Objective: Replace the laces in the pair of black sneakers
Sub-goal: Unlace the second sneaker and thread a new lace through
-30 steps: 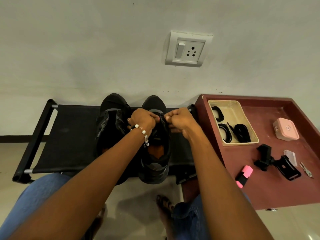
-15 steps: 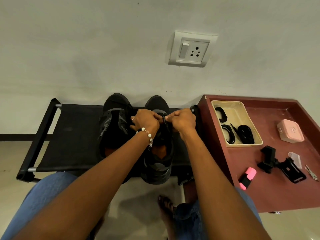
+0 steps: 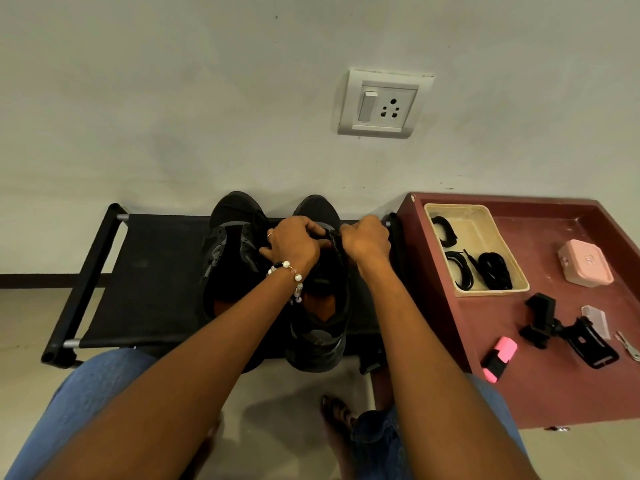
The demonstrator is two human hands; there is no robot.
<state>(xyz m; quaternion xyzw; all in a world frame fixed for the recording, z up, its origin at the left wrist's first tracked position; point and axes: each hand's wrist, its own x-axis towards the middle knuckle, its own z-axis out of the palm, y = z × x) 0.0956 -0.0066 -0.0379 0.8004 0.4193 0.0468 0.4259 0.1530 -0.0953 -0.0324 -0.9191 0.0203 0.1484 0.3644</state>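
1. Rack: black fabric shoe rack against the wall, carrying both sneakers side by side, toes to the wall.
2. Left sneaker: black, untouched, tongue area open; whether it holds a lace cannot be told.
3. Left hand: beaded bracelet at the wrist, fingers curled over the eyelet area of the right sneaker, apparently pinching a black lace; the exact hold is hidden.
4. Right hand: fingers clenched on the same lace at the sneaker's right eyelet row, touching or nearly touching the left hand.
5. Maroon surface: cream tray holding coiled black laces; beyond it a pink case, black phone clamp and pink highlighter.
6. Risk: black lace on black shoe in dim light invites a skipped or miscrossed eyelet; judged likely if threading proceeds by feel.
7. Risk: a hard pull could drag the sneaker, whose heel overhangs the rack's near edge, onto the floor.
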